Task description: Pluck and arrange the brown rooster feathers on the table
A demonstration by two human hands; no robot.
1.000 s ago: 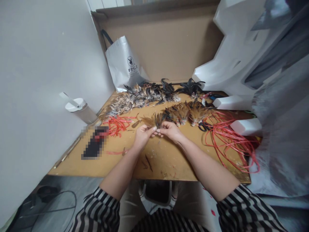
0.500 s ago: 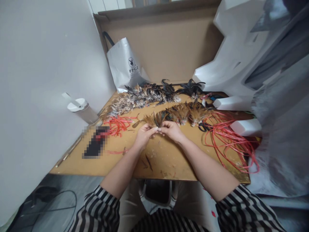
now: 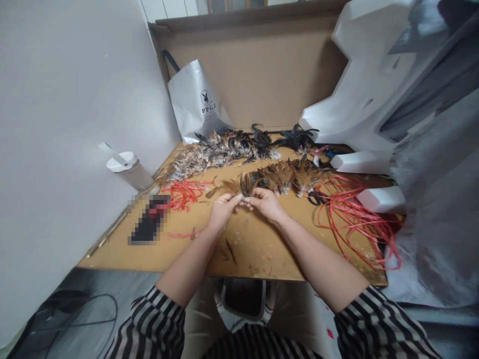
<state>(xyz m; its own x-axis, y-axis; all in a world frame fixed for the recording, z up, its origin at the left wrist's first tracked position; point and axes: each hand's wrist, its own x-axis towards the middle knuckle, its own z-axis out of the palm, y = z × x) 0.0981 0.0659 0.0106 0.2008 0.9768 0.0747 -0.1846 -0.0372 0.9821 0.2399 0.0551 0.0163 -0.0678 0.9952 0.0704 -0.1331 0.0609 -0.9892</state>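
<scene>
Both your left hand (image 3: 223,207) and right hand (image 3: 266,203) pinch a fanned brown-and-black feather bunch (image 3: 245,184) at its base, probably the safest hold on what looks light, soft and bendable.

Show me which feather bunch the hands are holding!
The brown-and-black bunch at front centre, its base pinched between the left hand and right hand. The other bunches lie on the table.

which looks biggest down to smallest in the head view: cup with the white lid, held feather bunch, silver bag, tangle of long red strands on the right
1. red strands, counting their whole spread
2. silver bag
3. cup and feather bunch: unsure, the bunch is partly hidden
</scene>
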